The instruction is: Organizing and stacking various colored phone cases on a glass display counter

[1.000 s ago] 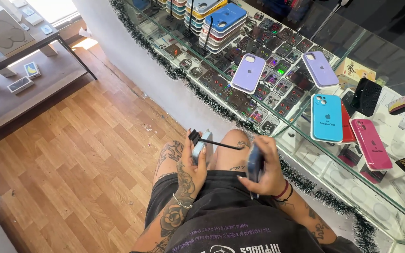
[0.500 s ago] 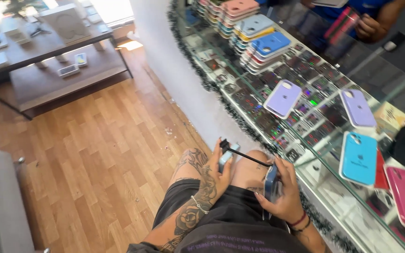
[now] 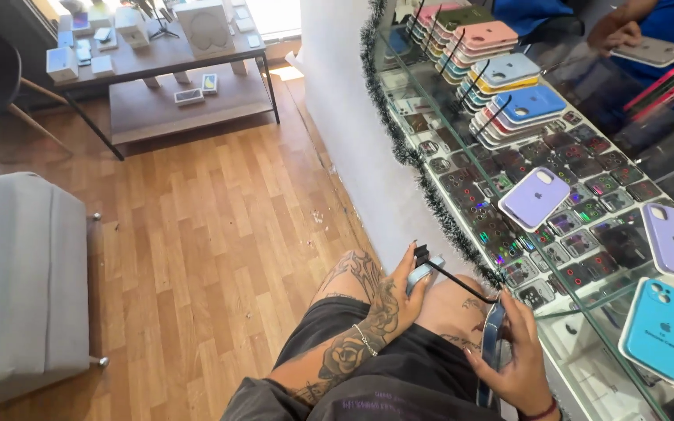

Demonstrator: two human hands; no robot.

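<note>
Hands low over the lap, just beside the glass counter [image 3: 587,257]. Left hand [image 3: 407,292] is closed around a small light-blue gadget [image 3: 423,273], thumb and fingers pinching it near the knee. A thin black cable [image 3: 462,282] runs from it toward the counter to the phone [image 3: 493,343], which the right hand [image 3: 516,366] grips on edge, fingers wrapped around it. On the counter top, lilac and turquoise phone cases lie flat; a stack of cases [image 3: 501,93] sits at its far end.
</note>
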